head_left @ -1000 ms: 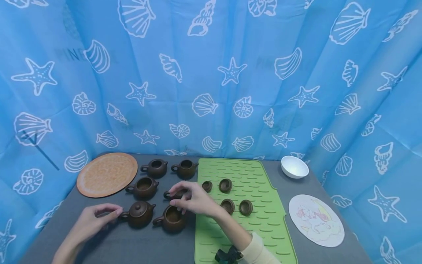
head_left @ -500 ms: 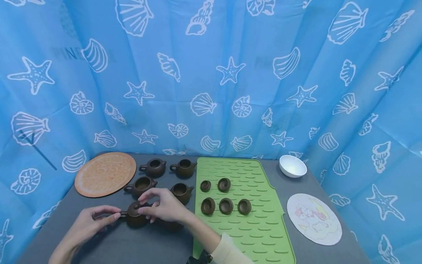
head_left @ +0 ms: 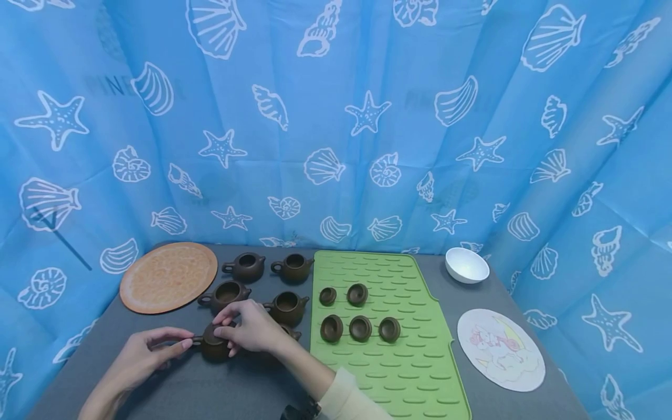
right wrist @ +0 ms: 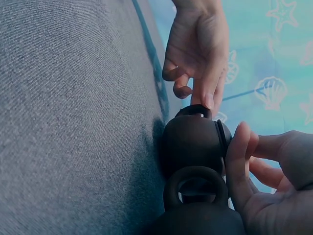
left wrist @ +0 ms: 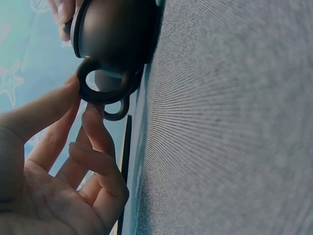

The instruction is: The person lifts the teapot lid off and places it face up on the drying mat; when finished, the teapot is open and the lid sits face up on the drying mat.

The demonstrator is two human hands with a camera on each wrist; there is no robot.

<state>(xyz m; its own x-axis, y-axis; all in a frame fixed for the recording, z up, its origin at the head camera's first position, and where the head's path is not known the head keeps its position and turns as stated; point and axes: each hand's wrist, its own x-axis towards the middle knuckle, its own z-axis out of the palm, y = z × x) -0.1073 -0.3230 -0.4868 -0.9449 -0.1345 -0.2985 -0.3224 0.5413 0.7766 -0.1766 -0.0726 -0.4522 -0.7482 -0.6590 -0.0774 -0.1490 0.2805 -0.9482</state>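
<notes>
A small dark brown clay teapot (head_left: 214, 350) stands on the grey cloth at the front left, with its lid (head_left: 208, 332) on. My left hand (head_left: 137, 357) pinches the teapot's loop handle (left wrist: 87, 95) between thumb and fingers. The right hand (head_left: 252, 328) reaches across from the right and pinches the lid's knob (left wrist: 67, 27) from above. It partly hides the teapot and most of another pot (head_left: 290, 332) just to the right. In the right wrist view, that neighbouring pot's handle (right wrist: 220, 188) is close to the held teapot.
Several lidless brown teapots (head_left: 247, 266) stand behind the hands. Upturned lids (head_left: 360, 328) lie on a green ridged mat (head_left: 415, 379) at centre right. A round orange-tan mat (head_left: 169, 277) lies far left. At right are a white bowl (head_left: 467, 265) and round picture mat (head_left: 501, 350).
The right hand has moved left from over the right-hand pots to the teapot's lid, and its fingers now hold the knob. An extra lid shows on the mat. The left hand stays put.
</notes>
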